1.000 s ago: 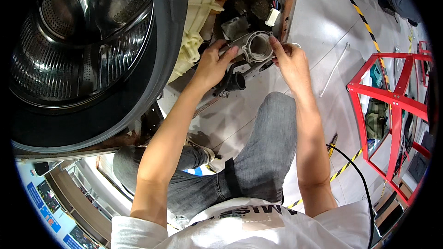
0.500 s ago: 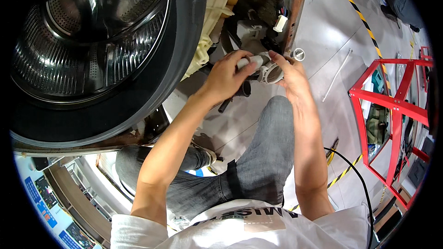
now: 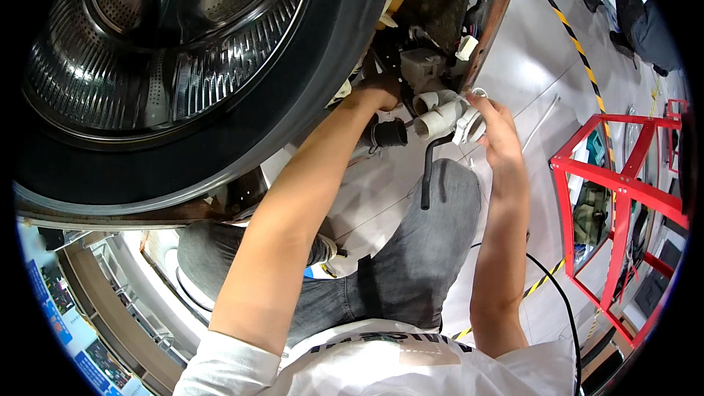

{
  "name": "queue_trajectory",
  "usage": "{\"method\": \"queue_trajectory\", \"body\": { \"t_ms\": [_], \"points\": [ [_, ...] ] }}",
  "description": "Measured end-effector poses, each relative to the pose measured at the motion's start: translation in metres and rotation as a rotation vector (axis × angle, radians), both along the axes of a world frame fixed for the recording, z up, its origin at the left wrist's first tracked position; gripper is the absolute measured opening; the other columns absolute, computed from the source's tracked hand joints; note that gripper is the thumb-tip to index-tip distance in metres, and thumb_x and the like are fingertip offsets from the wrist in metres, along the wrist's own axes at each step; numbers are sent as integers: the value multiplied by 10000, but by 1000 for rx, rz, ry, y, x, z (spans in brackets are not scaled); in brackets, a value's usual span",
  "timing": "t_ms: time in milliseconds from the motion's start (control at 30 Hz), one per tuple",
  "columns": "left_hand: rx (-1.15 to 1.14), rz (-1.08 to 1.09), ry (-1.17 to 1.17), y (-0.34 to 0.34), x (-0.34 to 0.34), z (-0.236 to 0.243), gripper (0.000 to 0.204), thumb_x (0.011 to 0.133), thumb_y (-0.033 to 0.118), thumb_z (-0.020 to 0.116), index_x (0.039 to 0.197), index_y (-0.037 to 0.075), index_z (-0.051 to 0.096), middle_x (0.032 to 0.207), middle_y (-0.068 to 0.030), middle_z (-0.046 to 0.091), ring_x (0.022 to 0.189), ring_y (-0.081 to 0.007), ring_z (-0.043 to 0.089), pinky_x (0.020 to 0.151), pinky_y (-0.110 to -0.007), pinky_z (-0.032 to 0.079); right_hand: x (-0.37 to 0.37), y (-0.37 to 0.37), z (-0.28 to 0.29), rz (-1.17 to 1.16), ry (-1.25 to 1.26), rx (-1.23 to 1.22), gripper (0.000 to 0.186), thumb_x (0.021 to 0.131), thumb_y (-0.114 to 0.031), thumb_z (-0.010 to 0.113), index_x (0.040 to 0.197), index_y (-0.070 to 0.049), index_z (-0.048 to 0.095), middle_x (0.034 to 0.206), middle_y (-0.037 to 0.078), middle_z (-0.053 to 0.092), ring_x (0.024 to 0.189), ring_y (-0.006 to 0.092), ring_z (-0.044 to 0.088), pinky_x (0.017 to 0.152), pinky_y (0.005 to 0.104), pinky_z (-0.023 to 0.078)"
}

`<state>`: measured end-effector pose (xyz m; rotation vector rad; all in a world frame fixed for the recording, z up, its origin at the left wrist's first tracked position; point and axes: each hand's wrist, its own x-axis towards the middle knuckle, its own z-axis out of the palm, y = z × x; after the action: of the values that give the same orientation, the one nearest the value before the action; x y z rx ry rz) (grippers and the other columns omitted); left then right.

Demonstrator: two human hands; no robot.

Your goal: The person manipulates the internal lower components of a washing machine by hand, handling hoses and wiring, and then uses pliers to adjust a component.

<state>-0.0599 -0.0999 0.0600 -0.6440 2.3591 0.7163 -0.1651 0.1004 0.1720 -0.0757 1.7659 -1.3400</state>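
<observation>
Pinching a white housing [image 3: 444, 117] between its fingers [image 3: 482, 106], the right hand [image 3: 501, 132] holds it just right of the left hand [image 3: 378, 92], whose fingers are too hidden to judge. Left of the fingers opens a metal drum [image 3: 156, 88]; below them, dark lettering [image 3: 370, 339] crosses a white shirt [image 3: 352, 370]; to their right, a red frame [image 3: 620, 183] stands on floor tiles [image 3: 539, 73].

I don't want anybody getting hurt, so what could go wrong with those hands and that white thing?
The white fitting seems held only by the right hand, so it might slip and fall to the floor. The left hand is partly hidden inside the opened machine, so it could get scraped. The rusty metal edge near the fitting might scratch too.
</observation>
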Motion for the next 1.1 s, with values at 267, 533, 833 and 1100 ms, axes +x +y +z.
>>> {"method": "queue_trajectory", "body": {
  "t_ms": [267, 533, 833, 1100],
  "points": [
    [16, -55, -186, -3, 3, 18, 429, 785, 158, 586, 1199, 50, 616, 1203, -195, 616, 1073, -347, 611, 876, -425, 498, 11, -3, -13, -2, -39, -40, 448, 864, -282, 637, 1113, 81, 552, 927, 85, 637, 780, 152, 640, 681, 307, 551],
    [-47, -29, -20, -10, 15, 39, 363, 774, 216, 623, 1050, -15, 665, 1124, -219, 637, 1027, -356, 625, 818, -402, 514, 26, -30, -8, -118, -47, -144, 367, 836, -253, 686, 1029, 52, 624, 833, 64, 647, 774, 126, 591, 652, 252, 436],
    [-162, 116, 600, 5, 56, 41, 412, 738, 94, 699, 1113, 9, 552, 1097, -239, 603, 1048, -423, 564, 840, -432, 487, 37, -38, -15, -204, 22, -167, 318, 852, -192, 691, 1038, 52, 606, 904, 69, 651, 778, 125, 608, 664, 272, 471],
    [-151, 316, 690, 5, 63, 19, 530, 713, 88, 709, 1201, 38, 508, 1104, -252, 596, 1068, -434, 548, 857, -445, 470, 47, -51, -19, -395, 47, -149, 338, 841, -140, 706, 1087, 71, 610, 1022, 98, 650, 913, 147, 584, 841, 279, 437]
  ]
}}
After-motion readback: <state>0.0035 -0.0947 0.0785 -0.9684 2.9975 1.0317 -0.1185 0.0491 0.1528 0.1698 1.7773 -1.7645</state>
